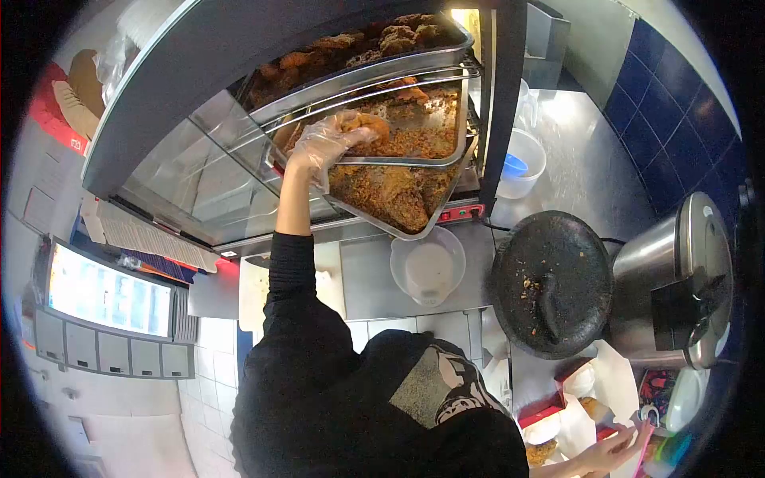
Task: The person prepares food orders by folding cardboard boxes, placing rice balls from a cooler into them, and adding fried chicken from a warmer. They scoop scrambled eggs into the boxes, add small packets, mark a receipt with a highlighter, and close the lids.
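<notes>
My left hand, in a clear plastic glove, reaches into the heated display case with its fingers round a piece of fried chicken. It is above a metal tray with scattered crumbs. Below that, another tray holds crumbs and a fried piece. More fried pieces lie in the top tray. At the bottom right, my right hand has its fingers spread beside open boxes holding white rounded portions and fried pieces.
A stone mortar plate with a dark pestle stands on the counter, left of a steel cooker. A white bowl sits below the case. Behind is a tub with a blue cup. Glass doors flank my left arm.
</notes>
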Demonstrator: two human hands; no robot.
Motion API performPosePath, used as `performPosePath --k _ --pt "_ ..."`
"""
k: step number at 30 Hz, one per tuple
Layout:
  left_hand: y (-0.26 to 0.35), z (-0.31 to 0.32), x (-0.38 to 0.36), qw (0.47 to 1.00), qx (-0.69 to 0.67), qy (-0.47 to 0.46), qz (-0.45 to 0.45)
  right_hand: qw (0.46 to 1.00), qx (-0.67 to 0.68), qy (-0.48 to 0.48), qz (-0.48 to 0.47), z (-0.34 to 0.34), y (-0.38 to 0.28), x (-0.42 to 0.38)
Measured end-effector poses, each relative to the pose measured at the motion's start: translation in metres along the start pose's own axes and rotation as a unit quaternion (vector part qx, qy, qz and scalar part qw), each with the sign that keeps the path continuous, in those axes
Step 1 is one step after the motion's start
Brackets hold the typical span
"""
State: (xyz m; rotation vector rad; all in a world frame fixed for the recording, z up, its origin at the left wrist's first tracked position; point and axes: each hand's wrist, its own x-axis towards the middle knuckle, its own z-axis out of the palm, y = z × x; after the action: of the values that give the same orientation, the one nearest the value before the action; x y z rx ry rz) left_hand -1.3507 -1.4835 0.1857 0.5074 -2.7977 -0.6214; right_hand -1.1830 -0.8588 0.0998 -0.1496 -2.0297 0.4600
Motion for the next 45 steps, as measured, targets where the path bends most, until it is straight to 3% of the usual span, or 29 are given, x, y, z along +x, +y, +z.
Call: performPosePath --k 1,2,5,6,9,10,13,16,19,20,21,23,24,27,28,31,35,36,37,39,41,43,45 --pt "0.003 -0.002 -0.003 1.000 0.009 -0.004 -0.003 0.998 0.045 -0.028 0.045 0.004 0.001 -0.004" --pt "0.003 -0.002 -0.003 0.995 -0.095 -0.031 0.000 0.996 0.057 -0.039 0.060 0.007 0.004 -0.006" --pt "0.015 -0.006 -0.006 0.997 0.066 -0.004 -0.042 0.997 0.069 -0.041 0.024 0.017 0.011 -0.007" --pt "0.012 -0.005 -0.007 0.999 -0.019 -0.010 -0.041 0.996 0.074 -0.042 0.027 0.018 0.011 -0.008" --pt "0.014 -0.003 -0.012 0.999 -0.026 0.023 -0.015 0.995 0.077 -0.050 0.025 0.018 0.013 -0.010" --pt "0.008 0.007 -0.007 0.992 0.085 0.095 0.025 0.996 0.071 -0.053 0.015 0.017 0.012 -0.010" --pt "0.042 0.028 -0.039 0.969 0.136 0.189 0.078 0.997 0.066 -0.045 -0.012 0.018 0.014 -0.011" --pt "0.059 0.059 -0.065 0.924 0.045 0.325 0.195 0.997 0.046 -0.062 0.008 0.006 0.022 -0.017" --pt "0.075 0.075 -0.091 0.880 -0.082 0.389 0.260 0.996 -0.017 -0.056 0.062 -0.015 0.025 -0.023" --pt "0.095 0.079 -0.111 0.892 -0.296 0.300 0.162 0.995 -0.044 -0.046 0.082 -0.023 0.025 -0.026" --pt "0.097 0.087 -0.115 0.857 -0.441 0.247 0.101 0.994 -0.045 -0.032 0.094 -0.030 0.018 -0.027" --pt "0.103 0.103 -0.118 0.713 -0.690 0.117 -0.032 0.992 -0.053 0.002 0.119 -0.045 0.006 -0.030" --pt "0.118 0.100 -0.125 0.641 -0.765 0.029 -0.056 0.990 -0.041 -0.017 0.136 -0.054 0.021 -0.043" --pt "0.134 0.115 -0.128 0.579 -0.809 -0.104 -0.001 0.990 -0.114 -0.021 0.077 -0.079 0.010 -0.062" --pt "0.137 0.125 -0.127 0.562 -0.816 -0.134 -0.023 0.983 -0.108 -0.025 0.147 -0.092 0.011 -0.075" --pt "0.158 0.146 -0.138 0.514 -0.840 -0.172 -0.029 0.975 -0.152 -0.022 0.162 -0.133 0.017 -0.110" --pt "0.187 0.166 -0.199 0.607 -0.766 -0.211 0.006 0.925 -0.247 0.003 0.289 -0.194 0.022 -0.156" --pt "0.200 0.174 -0.216 0.592 -0.760 -0.268 0.009 0.934 -0.261 -0.004 0.242 -0.202 0.032 -0.161" --pt "0.214 0.172 -0.243 0.628 -0.689 -0.362 0.005 0.918 -0.263 0.014 0.296 -0.218 0.029 -0.164" --pt "0.241 0.159 -0.302 0.679 -0.520 -0.517 0.025 0.925 -0.217 0.054 0.306 -0.248 0.041 -0.172" --pt "0.260 0.171 -0.367 0.742 -0.281 -0.526 0.305 0.915 -0.218 0.057 0.335 -0.271 0.046 -0.166" --pt "0.277 0.221 -0.428 0.645 -0.341 -0.615 0.301 0.929 -0.176 0.040 0.324 -0.278 0.062 -0.163" --pt "0.294 0.284 -0.500 0.678 -0.287 -0.495 0.461 0.936 -0.155 0.025 0.315 -0.302 0.068 -0.167"
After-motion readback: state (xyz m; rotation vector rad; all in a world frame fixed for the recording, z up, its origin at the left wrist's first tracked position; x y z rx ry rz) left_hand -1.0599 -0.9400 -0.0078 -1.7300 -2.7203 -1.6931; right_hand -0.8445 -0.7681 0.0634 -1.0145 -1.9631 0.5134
